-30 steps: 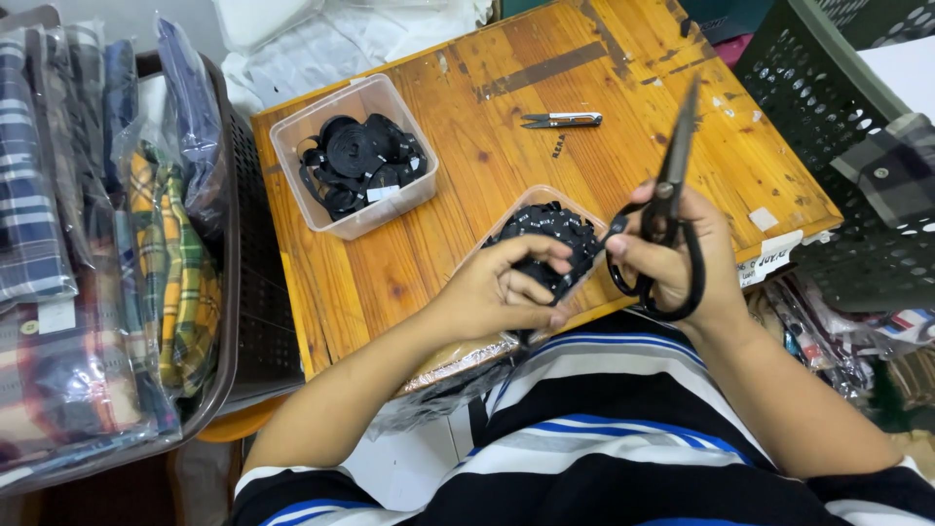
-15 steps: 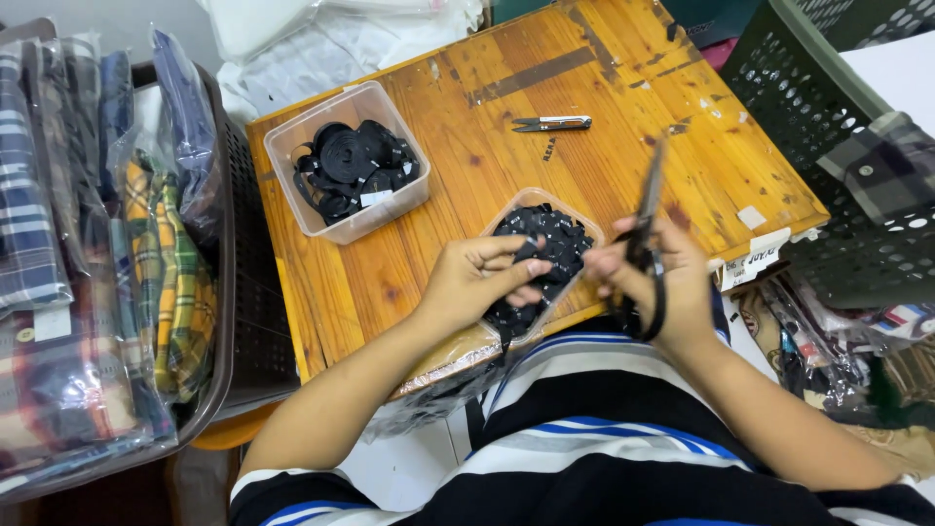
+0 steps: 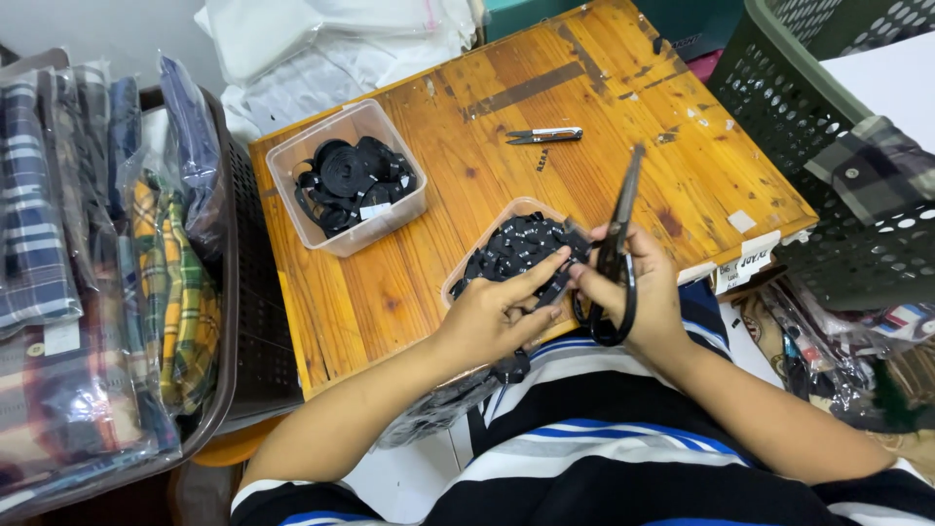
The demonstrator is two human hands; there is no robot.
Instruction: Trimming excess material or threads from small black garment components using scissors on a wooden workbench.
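Black label tape [image 3: 557, 282] is pinched between the left hand [image 3: 497, 317] and the right hand [image 3: 638, 292], which also grips black scissors [image 3: 616, 255], over a tub of cut black labels [image 3: 511, 251] at the wooden table's [image 3: 409, 282] near edge. That tub looks well filled — yet the farther tub of black tape rolls [image 3: 351, 177] holds plenty uncut, so much seemingly remains.

We are in a small garment workshop, likely home-run: bagged plaid shirts [image 3: 88, 282] fill a brown basket [image 3: 248, 321], clear tubs of black ribbon pieces [image 3: 349, 175] sit on a worn wooden table [image 3: 545, 127], thread snips [image 3: 545, 135] lie there, and a green crate [image 3: 828, 117] holds more plaid cloth
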